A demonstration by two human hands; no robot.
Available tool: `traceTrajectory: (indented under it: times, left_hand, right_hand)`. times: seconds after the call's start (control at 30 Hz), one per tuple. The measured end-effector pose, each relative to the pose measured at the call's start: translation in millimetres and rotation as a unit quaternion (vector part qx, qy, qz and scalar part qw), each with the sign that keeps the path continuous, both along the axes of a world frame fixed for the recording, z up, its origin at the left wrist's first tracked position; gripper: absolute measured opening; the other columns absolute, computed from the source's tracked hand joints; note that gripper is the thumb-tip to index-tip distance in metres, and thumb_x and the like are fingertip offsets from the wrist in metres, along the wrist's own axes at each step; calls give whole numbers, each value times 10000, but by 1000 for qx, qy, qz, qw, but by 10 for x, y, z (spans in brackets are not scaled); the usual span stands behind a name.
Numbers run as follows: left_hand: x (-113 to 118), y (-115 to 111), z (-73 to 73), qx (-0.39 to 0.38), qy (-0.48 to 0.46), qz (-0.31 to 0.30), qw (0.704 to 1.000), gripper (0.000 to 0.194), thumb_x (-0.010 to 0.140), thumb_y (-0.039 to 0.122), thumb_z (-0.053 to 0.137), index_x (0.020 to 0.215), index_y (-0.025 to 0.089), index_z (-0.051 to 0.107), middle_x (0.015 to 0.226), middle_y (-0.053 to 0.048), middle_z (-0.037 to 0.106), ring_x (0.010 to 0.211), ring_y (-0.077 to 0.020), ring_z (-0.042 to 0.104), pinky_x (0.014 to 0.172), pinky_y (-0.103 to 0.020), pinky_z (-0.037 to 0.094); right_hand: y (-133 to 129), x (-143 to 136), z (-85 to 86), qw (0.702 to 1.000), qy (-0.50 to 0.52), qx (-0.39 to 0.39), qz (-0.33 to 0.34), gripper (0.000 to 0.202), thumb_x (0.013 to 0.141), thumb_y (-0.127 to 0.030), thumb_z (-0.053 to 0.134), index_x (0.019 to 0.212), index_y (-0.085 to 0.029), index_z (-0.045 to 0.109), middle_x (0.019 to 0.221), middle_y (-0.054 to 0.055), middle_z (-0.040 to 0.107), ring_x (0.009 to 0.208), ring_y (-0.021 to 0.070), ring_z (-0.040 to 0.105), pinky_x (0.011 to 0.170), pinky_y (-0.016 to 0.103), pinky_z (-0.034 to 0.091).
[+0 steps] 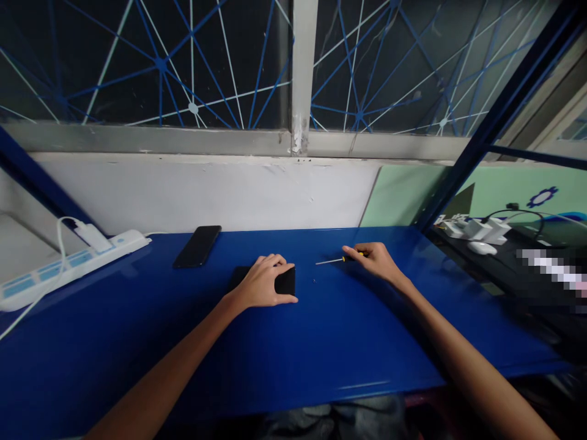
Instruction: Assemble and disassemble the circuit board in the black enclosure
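Note:
On the blue table lies a flat black object (286,283), with my left hand (265,282) gripping it from above, thumb and index finger at its near and far edges. My right hand (373,260) is closed around the handle of a small screwdriver (337,261). Its thin metal shaft points left, toward the black object, without touching it. Tiny pieces, perhaps screws (314,281), lie between the two hands, a little nearer to me than the shaft.
A black phone (198,246) lies at the back left. Further left is a white power strip (73,267) with a plugged-in charger and cable. Blue frame posts stand on both sides. White chargers (486,230) and cables sit on a dark surface at the right.

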State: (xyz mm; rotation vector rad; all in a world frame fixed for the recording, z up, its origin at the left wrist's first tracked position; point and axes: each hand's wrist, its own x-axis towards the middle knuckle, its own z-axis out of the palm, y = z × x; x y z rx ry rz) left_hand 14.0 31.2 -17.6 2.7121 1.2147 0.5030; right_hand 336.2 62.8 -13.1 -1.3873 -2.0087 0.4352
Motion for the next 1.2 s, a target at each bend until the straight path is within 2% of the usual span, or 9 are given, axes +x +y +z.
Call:
traceTrajectory:
  times: [0.07, 0.17, 0.3, 0.53, 0.73, 0.93, 1.2]
  left_hand:
    - [0, -5, 12, -5, -6, -2, 1000, 765, 711, 684, 672, 1302, 207, 580, 1138, -111, 598, 1039, -301, 548, 925, -461, 386]
    - [3, -4, 35, -19, -26, -8, 999, 720, 731, 684, 657, 1314, 273, 563, 1221, -94, 581, 1097, -301, 532, 942, -463, 374]
    - [4, 13, 45, -26, -47, -15, 998, 618, 748, 648, 667, 1252, 297, 605, 1250, -77, 580, 1133, -302, 526, 963, -479, 358]
    - [0, 20, 33, -24, -49, -18, 998, 551, 744, 622, 682, 1180, 287, 657, 1224, -80, 599, 1113, -315, 545, 956, -498, 373]
    - [18, 1, 43, -9, -83, -15, 996, 428, 744, 538, 732, 1085, 283, 702, 1215, -67, 607, 1122, -306, 546, 950, -511, 386]
    - [187, -112, 44, 14, -156, -36, 987, 208, 787, 423, 741, 929, 271, 734, 1054, -33, 667, 1037, -245, 585, 928, -449, 409]
    - [283, -143, -10, 16, -185, -19, 982, 68, 806, 296, 743, 788, 232, 730, 874, -9, 679, 878, -200, 609, 835, -377, 424]
  right_hand:
    - [21, 47, -15, 999, -6, 9, -31, 637, 844, -659, 470, 456, -154, 478, 495, -26, 270, 499, 88, 236, 480, 260, 166]
    - [27, 55, -27, 999, -15, 13, -34, 640, 839, -646, 475, 422, -167, 399, 503, -30, 216, 509, 89, 193, 477, 264, 151]
    - [1, -5, -26, 999, -39, 22, -4, 625, 861, -607, 463, 421, -165, 422, 490, -29, 239, 512, 95, 186, 480, 266, 169]
    - [4, -28, -57, 997, -73, 34, 17, 582, 873, -562, 478, 471, -147, 548, 468, -13, 364, 489, 96, 286, 494, 269, 217]
    - [-19, -52, -12, 999, -12, 13, 31, 609, 861, -594, 481, 434, -160, 465, 471, -26, 302, 496, 92, 236, 474, 256, 204]
    - [-72, -169, -20, 998, 49, -17, 47, 594, 856, -603, 499, 461, -176, 379, 509, -39, 248, 507, 89, 211, 476, 255, 179]
    - [-141, -297, -19, 997, 63, -10, 48, 581, 858, -593, 512, 470, -168, 434, 514, -40, 269, 506, 88, 228, 473, 252, 186]
